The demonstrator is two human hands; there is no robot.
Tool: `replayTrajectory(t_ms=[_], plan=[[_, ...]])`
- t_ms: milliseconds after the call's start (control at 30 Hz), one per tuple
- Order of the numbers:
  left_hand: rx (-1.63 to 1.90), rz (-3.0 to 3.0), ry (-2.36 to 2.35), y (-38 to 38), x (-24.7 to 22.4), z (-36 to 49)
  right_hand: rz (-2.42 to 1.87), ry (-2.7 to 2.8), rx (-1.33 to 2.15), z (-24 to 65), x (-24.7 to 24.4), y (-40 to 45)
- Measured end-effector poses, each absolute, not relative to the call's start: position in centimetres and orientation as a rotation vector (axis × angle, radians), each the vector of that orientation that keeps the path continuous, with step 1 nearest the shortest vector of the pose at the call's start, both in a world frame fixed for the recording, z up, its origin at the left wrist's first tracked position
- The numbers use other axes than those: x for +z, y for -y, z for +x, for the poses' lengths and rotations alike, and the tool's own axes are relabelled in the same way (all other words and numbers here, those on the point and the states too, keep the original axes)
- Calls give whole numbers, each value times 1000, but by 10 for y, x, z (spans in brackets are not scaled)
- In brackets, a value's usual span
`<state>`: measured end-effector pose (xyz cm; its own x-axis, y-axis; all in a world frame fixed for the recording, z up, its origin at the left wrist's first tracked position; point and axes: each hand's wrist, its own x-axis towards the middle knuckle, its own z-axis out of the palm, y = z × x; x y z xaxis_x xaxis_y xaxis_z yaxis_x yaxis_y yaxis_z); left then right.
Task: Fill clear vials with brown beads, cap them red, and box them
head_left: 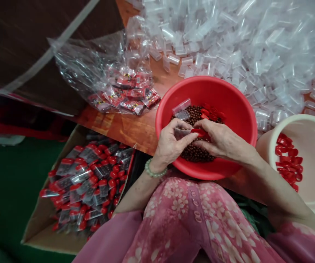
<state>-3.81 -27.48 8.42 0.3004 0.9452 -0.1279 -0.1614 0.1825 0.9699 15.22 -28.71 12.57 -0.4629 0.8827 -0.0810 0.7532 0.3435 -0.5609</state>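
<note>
Over a red basin [228,98], my left hand [169,144] grips a small clear plastic container [181,133] with some brown beads in it. My right hand [223,140] pinches a red cap [198,132] against the container's open end; whether it is seated I cannot tell. Brown round beads [198,153] lie below both hands in the basin. Beside them in the basin are several loose red caps [213,112] and an empty clear container [181,105]. My fingers partly hide the container and the cap.
Clear containers [228,47] are heaped across the wooden table [135,137]. A plastic bag [130,91] holds red packets. At right, a cream bucket [314,157] contains red caps. A cardboard box [45,233] at lower left is full of red-capped containers [83,182].
</note>
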Motion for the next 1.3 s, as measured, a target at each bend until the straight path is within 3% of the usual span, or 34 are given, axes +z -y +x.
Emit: replayTrajectory(t_ms=[167,433,733,1100,1300], plan=[[1003,1043,-871,276,85,-40,-1276,2308,784,160,135,295],[1011,1022,-860,273,81,-41,-1417,2263,352,167,123,310],[835,1004,-696,270,82,-41,-1265,1686,725,154,112,310],[1056,1244,-811,276,76,-40,-1209,1319,1071,124,102,311],[984,1348,-773,277,79,-40,-1254,1341,908,142,109,304]])
